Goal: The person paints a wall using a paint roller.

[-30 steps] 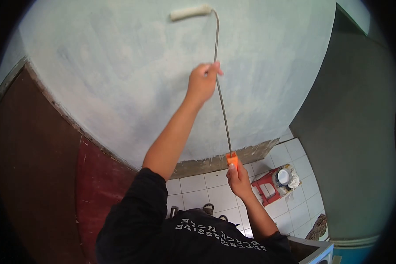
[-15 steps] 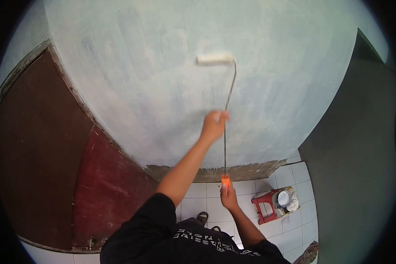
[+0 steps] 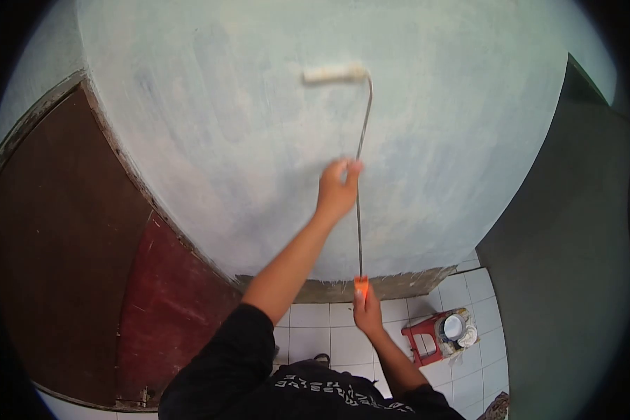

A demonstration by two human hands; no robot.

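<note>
A paint roller (image 3: 334, 73) with a long thin metal rod lies with its white sleeve against the pale blue-white wall (image 3: 259, 133). My left hand (image 3: 339, 187) is stretched up in front of the wall, its fingers closed around the middle of the rod. Lower down, my right hand (image 3: 368, 311) grips the orange handle (image 3: 361, 285) at the rod's bottom end. Streaky, uneven patches of white and blue cover the wall surface around the roller.
On the tiled floor (image 3: 308, 318) at lower right stands a red stool (image 3: 421, 341) bearing a white paint container (image 3: 453, 327) and a crumpled white cloth. A brown and dark red door (image 3: 56, 210) is at left, a dark grey surface (image 3: 567, 231) at right.
The roller has moved up the wall and slightly left. My left hand has risen with the rod, while my right hand keeps its grip on the handle.
</note>
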